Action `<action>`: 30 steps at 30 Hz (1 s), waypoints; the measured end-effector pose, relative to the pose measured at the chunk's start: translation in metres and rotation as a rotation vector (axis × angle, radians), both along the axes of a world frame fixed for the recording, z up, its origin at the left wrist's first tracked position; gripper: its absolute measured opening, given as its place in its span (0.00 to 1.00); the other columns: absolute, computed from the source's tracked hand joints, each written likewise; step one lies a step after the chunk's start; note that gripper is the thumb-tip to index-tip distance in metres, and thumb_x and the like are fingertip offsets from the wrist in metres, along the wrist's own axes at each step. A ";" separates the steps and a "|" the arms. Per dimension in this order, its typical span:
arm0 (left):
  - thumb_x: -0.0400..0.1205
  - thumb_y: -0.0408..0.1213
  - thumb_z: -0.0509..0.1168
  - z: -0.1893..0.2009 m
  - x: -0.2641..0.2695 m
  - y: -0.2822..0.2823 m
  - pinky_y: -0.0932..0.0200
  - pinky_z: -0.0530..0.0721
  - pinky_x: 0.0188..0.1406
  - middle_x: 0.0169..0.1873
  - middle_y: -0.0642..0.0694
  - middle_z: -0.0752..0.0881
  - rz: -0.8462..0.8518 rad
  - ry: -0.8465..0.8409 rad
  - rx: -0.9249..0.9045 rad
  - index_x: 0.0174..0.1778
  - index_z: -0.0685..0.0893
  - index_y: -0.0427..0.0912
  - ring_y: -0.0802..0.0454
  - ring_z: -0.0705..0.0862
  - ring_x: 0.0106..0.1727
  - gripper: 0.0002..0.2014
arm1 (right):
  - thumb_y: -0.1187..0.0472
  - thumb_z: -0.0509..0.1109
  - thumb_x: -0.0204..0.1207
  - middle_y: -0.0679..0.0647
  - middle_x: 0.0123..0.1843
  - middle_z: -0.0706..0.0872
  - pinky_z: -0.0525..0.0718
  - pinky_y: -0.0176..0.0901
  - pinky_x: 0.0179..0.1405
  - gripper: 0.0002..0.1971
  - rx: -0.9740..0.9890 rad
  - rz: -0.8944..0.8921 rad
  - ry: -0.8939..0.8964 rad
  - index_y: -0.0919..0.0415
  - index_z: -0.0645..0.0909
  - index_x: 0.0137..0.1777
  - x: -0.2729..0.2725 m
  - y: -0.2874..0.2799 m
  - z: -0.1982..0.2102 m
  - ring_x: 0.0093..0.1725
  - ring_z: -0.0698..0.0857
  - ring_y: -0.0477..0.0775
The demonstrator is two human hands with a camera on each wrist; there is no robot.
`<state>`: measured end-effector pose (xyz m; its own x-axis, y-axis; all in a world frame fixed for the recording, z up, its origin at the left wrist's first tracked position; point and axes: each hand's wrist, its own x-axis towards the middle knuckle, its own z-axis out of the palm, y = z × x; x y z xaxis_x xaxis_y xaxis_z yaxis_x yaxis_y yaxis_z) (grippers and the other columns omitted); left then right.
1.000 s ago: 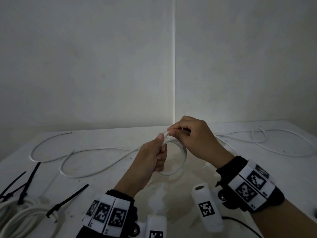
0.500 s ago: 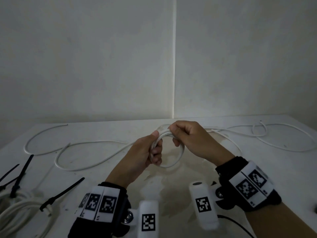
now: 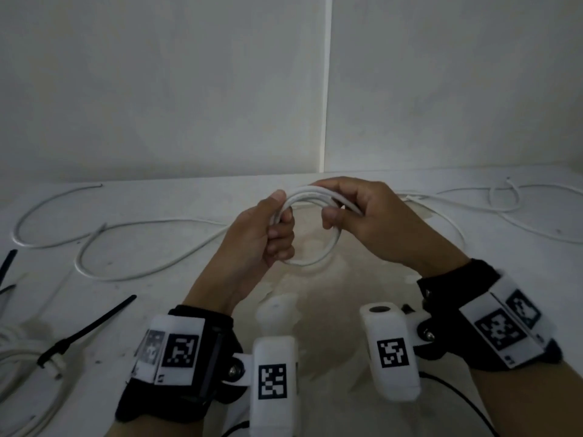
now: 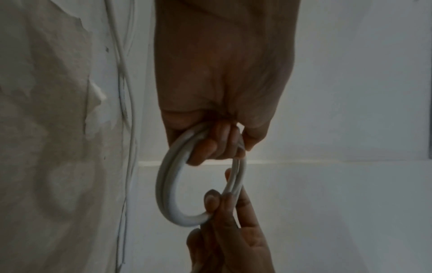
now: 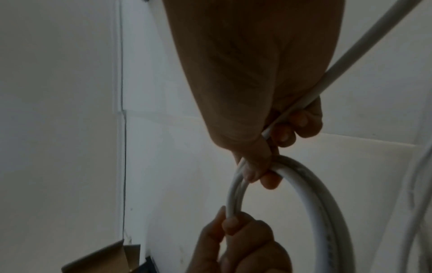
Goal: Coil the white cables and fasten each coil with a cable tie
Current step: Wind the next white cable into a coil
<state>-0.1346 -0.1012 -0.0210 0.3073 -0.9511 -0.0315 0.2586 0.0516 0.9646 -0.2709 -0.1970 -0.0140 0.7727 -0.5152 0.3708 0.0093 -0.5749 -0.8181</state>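
A small coil of white cable (image 3: 310,197) hangs in the air between both hands above the table (image 3: 157,310). My left hand (image 3: 277,228) grips the coil's left side, thumb on top, fingers curled through the loop. My right hand (image 3: 340,209) pinches the coil's upper right, and the loose cable (image 5: 350,55) runs out past its palm. In the left wrist view the left hand (image 4: 222,140) holds the coil (image 4: 168,184) and the right fingertips (image 4: 212,201) pinch its far side. In the right wrist view the right hand (image 5: 264,170) holds the coil (image 5: 311,184).
Loose white cable lies in curves on the table to the left (image 3: 142,223) and to the right (image 3: 473,209). Black cable ties (image 3: 88,326) lie at the left. Another white coil (image 3: 19,361) sits at the near left edge. A cardboard box (image 5: 105,258) shows in the right wrist view.
My right hand has slid right along the coil's top, away from the left thumb, so the strands now show between the hands. The left hand keeps its grip.
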 end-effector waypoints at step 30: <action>0.86 0.43 0.51 0.013 0.040 0.011 0.70 0.63 0.13 0.13 0.57 0.63 0.514 0.215 -0.268 0.28 0.66 0.45 0.60 0.60 0.14 0.19 | 0.60 0.67 0.69 0.51 0.31 0.83 0.72 0.40 0.24 0.11 -0.750 -0.318 0.211 0.58 0.89 0.48 0.005 -0.005 -0.020 0.31 0.83 0.56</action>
<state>-0.0942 -0.0904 -0.0079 0.7416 -0.6665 0.0763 0.3232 0.4547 0.8299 -0.2654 -0.2016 -0.0336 0.7240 -0.3946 0.5658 -0.3551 -0.9164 -0.1847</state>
